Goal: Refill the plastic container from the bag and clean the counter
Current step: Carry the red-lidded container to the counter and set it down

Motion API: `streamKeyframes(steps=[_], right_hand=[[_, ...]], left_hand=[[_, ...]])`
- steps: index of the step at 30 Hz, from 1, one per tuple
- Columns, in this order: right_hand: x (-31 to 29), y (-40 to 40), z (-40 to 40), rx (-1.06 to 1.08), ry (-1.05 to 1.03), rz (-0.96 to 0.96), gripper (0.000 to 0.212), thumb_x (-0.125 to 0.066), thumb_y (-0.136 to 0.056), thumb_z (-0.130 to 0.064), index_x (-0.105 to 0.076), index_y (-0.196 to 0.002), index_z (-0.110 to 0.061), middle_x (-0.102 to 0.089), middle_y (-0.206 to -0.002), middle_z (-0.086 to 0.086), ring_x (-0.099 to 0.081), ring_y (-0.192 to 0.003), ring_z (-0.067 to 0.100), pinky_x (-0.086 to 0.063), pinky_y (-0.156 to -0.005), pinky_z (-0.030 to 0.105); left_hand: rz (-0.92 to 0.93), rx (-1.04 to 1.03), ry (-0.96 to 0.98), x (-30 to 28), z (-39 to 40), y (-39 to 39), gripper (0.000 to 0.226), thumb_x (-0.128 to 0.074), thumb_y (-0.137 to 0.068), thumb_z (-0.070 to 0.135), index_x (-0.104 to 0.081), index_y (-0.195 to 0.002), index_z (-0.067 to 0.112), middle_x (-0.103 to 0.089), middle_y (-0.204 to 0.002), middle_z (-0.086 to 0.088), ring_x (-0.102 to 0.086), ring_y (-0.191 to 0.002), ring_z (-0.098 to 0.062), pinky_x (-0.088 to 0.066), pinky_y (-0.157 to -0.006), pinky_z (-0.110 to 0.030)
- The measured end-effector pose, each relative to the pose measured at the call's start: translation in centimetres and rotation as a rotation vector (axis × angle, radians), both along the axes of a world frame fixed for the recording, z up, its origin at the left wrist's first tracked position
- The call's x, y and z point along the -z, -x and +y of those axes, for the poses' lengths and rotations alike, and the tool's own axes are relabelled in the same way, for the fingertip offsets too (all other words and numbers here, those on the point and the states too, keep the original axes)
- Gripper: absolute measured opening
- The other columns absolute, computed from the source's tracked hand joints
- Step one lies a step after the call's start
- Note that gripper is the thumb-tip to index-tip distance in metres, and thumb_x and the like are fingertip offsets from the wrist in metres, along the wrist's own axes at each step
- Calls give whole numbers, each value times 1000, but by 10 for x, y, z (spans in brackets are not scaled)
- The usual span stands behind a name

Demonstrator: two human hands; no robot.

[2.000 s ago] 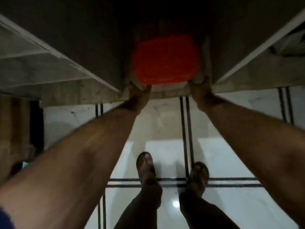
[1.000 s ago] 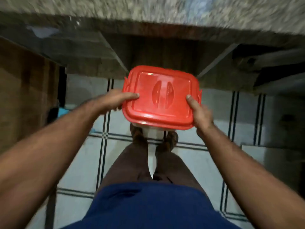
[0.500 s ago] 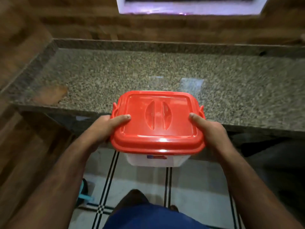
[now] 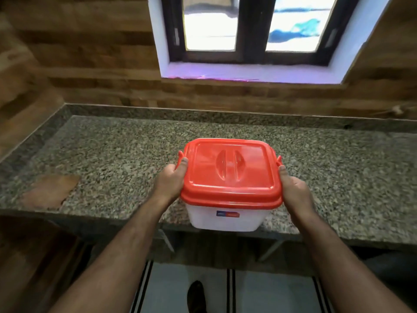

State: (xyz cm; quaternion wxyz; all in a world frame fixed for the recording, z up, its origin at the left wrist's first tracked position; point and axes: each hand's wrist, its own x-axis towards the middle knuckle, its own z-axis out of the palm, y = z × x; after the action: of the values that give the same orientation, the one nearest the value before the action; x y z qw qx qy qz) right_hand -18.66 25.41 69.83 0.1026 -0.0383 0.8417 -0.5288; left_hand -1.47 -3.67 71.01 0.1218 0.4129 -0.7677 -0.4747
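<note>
The translucent white plastic container with a red snap-on lid (image 4: 230,179) hangs level at the near edge of the speckled granite counter (image 4: 112,154), clamped between the left hand (image 4: 172,180) and right hand (image 4: 293,188), equally near. Setting down means going forward, farther in.

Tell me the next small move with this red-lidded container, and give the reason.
Probably lower it onto the granite counter just ahead. The left hand and right hand grip the plastic container by its sides, its base over the counter's front edge. The red lid is on, so refilling needs it set down to free a hand. No bag is in view.
</note>
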Motion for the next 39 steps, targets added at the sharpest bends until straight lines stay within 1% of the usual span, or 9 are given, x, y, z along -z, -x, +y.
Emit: streamKeyframes(steps=[5,13,17,23,27,29,33,36,39], right_hand=[[-4,50,-33,-9,-84,-10,74,-44,-104,-73,-78,-90,-9,-79,-87,8,-75,-86,27,-54,-69,31],[-12,106,-63,-63,-346,129,71,-35,-112,-62,-76,-83,-12,-69,-75,-1,-63,-70,17,-38,-60,24],[-1,114,-58,9,-223,30,68,-34,-114,-56,-74,-87,-8,-72,-84,8,-69,-79,24,-46,-65,27],[26,117,-51,79,166,-334,59,-35,-113,-59,-65,-82,-18,-62,-64,-4,-50,-59,17,-40,-57,27],[40,127,-49,-32,263,-625,47,-35,-115,-43,-71,-100,-16,-56,-67,0,-43,-55,15,-33,-49,27],[30,132,-48,17,139,-534,43,-40,-113,-41,-71,-100,-12,-63,-80,6,-48,-62,16,-36,-52,28],[-18,131,-56,129,-33,-177,58,-38,-112,-59,-72,-105,-13,-73,-104,6,-67,-91,19,-50,-73,37],[-43,126,-66,-86,-240,-113,66,-52,-98,-76,-75,-99,-14,-77,-94,3,-73,-86,19,-54,-68,32],[-53,126,-71,-144,-380,-112,69,-77,-74,-81,-76,-94,-15,-80,-85,1,-78,-77,17,-65,-67,37]], left_hand=[[-9,72,90,8,-41,68,71,-35,-109,66,-75,-85,13,-75,-83,-3,-70,-80,-21,-47,-69,-32],[19,129,108,11,-85,124,62,-39,-110,56,-76,-86,12,-78,-83,-7,-74,-82,-28,-58,-77,-39],[-13,116,229,11,-89,130,60,-39,-114,42,-70,-73,10,-73,-76,-9,-69,-74,-29,-48,-66,-34],[159,-90,-490,37,-91,115,39,-56,-110,35,-74,-87,8,-71,-69,-9,-64,-56,-22,-53,-58,-34],[80,-28,-553,50,-88,103,24,-67,-105,33,-74,-96,11,-68,-73,-7,-57,-57,-18,-47,-53,-27],[96,-96,-411,46,-88,104,26,-64,-107,32,-71,-104,8,-70,-83,-5,-58,-65,-17,-50,-52,-27],[172,-146,-135,25,-78,105,35,-55,-107,51,-73,-122,25,-78,-113,2,-72,-106,-17,-61,-96,-49],[183,-83,-168,-1,-62,106,32,-49,-110,56,-69,-108,31,-79,-105,1,-74,-100,-15,-57,-85,-37],[194,-97,-224,-8,-59,107,42,-47,-110,60,-71,-109,26,-82,-102,-3,-78,-99,-22,-60,-89,-43]])
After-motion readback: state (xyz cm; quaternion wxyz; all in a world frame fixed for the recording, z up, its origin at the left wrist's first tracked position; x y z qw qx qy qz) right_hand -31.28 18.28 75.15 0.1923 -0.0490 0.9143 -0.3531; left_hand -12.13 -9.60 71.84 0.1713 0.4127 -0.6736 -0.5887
